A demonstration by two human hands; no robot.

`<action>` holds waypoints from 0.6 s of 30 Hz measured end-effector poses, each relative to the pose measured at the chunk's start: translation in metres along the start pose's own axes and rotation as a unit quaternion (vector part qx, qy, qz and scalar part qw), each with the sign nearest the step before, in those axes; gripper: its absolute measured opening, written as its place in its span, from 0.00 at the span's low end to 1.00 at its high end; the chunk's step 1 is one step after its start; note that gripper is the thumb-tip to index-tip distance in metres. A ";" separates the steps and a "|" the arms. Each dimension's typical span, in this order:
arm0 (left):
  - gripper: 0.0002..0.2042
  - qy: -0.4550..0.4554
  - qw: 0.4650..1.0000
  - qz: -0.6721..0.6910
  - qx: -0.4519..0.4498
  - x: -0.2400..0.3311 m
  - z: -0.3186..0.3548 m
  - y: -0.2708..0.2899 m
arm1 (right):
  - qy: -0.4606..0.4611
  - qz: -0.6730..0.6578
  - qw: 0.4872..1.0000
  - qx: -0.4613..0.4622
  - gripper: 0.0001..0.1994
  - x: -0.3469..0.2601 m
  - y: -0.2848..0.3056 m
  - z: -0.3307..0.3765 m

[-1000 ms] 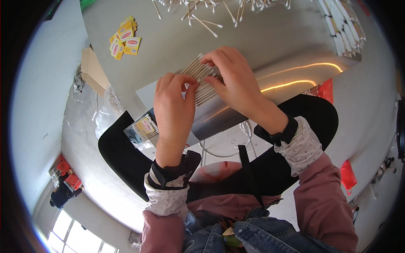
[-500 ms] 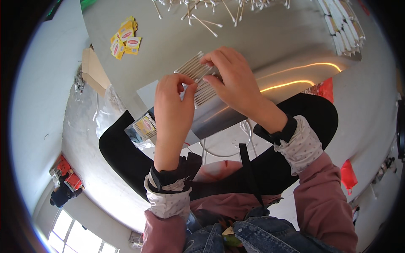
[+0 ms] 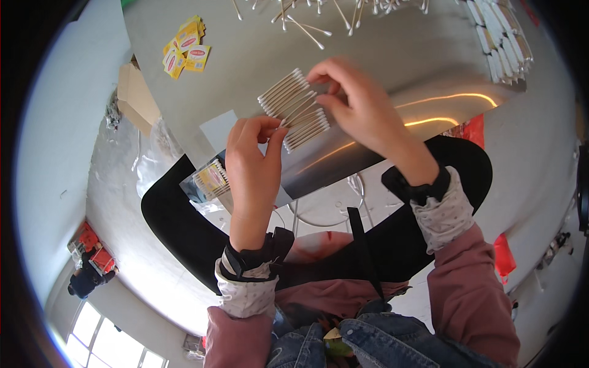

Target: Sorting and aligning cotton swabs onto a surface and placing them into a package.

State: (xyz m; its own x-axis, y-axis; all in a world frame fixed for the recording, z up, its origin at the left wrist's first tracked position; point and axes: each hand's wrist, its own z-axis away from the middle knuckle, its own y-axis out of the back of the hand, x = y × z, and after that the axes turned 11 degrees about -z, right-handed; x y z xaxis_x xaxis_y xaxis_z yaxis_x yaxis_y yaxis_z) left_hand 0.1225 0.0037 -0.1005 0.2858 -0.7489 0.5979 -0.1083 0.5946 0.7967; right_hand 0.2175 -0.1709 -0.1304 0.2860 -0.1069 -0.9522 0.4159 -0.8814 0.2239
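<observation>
Cotton swabs lie side by side on the metal tabletop in an upper row (image 3: 280, 92) and a lower row (image 3: 307, 131). Between the rows, a couple of slanted cotton swabs (image 3: 299, 111) have their left tips pinched by the thumb and forefinger of my left hand (image 3: 251, 162). My right hand (image 3: 365, 110) is at the other end of the rows. Its thumb and forefinger are apart, close to the swab tips, with nothing seen between them.
Yellow printed cards (image 3: 187, 49) lie at the far left. Loose swabs (image 3: 343, 15) are scattered along the far edge, and white bundles (image 3: 503, 46) are stacked at the right. A clear bag of swabs with a yellow card (image 3: 211, 179) sits at the near left edge, by a pale sheet (image 3: 218, 130).
My right hand has drawn back to the right, and its thumb and forefinger have come off the swabs. My left hand stays near the left tips.
</observation>
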 end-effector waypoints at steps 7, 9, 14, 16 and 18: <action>0.06 -0.061 0.994 -0.086 -0.001 -0.004 -0.006 -0.005 | -0.045 0.071 0.989 -0.126 0.08 -0.008 0.025 0.000; 0.06 -0.070 0.992 -0.103 0.000 -0.004 -0.006 -0.005 | -0.027 0.100 0.985 -0.135 0.07 -0.008 0.026 0.000; 0.06 -0.074 0.991 -0.106 0.021 -0.003 -0.006 -0.002 | -0.010 0.127 0.978 -0.163 0.03 -0.011 0.029 0.003; 0.05 -0.074 0.991 -0.113 0.010 -0.002 -0.010 0.002 | -0.006 0.137 0.977 -0.162 0.04 -0.010 0.029 0.006; 0.05 -0.082 0.990 -0.112 0.005 0.000 -0.015 0.003 | -0.001 0.145 0.976 -0.161 0.06 -0.010 0.027 0.007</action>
State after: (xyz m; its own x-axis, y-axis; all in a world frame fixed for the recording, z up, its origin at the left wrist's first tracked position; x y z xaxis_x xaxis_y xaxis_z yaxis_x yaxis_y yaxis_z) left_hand 0.1363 0.0103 -0.0996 0.1462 -0.8993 0.4123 -0.0700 0.4063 0.9111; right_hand 0.2202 -0.1968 -0.1162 0.4309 -0.3303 -0.8398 0.5682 -0.6236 0.5368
